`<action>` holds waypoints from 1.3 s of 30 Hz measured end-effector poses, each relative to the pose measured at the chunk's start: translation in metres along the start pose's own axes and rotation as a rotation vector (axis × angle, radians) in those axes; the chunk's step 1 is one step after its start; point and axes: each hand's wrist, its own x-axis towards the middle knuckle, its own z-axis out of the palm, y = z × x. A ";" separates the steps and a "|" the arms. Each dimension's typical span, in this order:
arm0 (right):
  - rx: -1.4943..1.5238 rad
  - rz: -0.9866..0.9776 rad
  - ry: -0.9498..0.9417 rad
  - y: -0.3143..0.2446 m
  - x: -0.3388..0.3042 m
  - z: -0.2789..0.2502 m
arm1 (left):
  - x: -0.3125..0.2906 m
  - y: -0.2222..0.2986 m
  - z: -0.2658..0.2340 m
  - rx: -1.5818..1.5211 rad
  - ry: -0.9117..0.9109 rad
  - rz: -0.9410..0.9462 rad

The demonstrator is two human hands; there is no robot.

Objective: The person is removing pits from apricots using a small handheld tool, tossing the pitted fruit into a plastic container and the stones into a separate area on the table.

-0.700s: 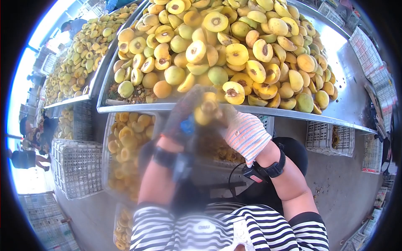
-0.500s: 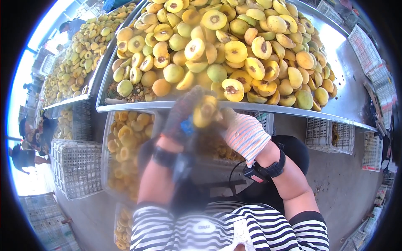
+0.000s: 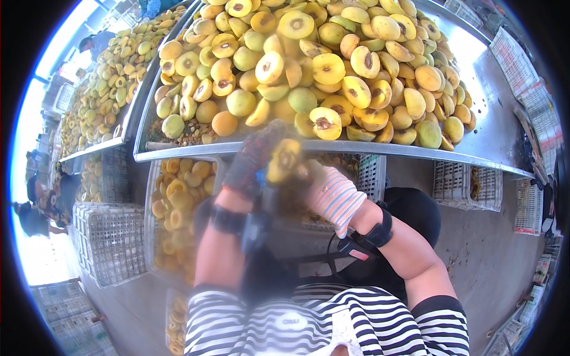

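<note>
My left hand point(image 3: 254, 165), in a dark, stained glove, grips a yellow peach half point(image 3: 284, 160) just off the front edge of the metal table. The cut face of that half shows a darker centre. Close on its right is my right hand point(image 3: 333, 194), wearing a white glove with coloured stripes. Its fingers are curled together toward the fruit, and a blur covers their tips, so what they hold is unclear. Beyond both hands, a large heap of halved yellow peaches point(image 3: 328, 69) covers much of the table, many with brown pit hollows facing up.
The metal table's rim point(image 3: 409, 155) runs across in front of me. Below it at left stands a crate of peach halves point(image 3: 178, 202), beside a stacked white crate point(image 3: 110, 243). Another white crate point(image 3: 466, 187) sits under the right side. A second fruit-laden table point(image 3: 113, 95) lies far left.
My right hand has shifted left and slightly down. The peach half has moved a little left in my left hand, and its cut face shows at a different angle.
</note>
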 end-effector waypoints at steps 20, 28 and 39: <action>0.154 -0.242 -0.041 -0.032 0.005 -0.041 | 0.022 0.040 0.038 -0.477 0.426 0.172; 1.002 0.251 -0.238 -0.062 -0.009 -0.048 | 0.019 0.037 0.045 -0.737 0.542 -0.058; 0.724 -0.219 -0.162 -0.010 0.003 0.000 | 0.025 0.023 0.028 0.445 0.389 0.401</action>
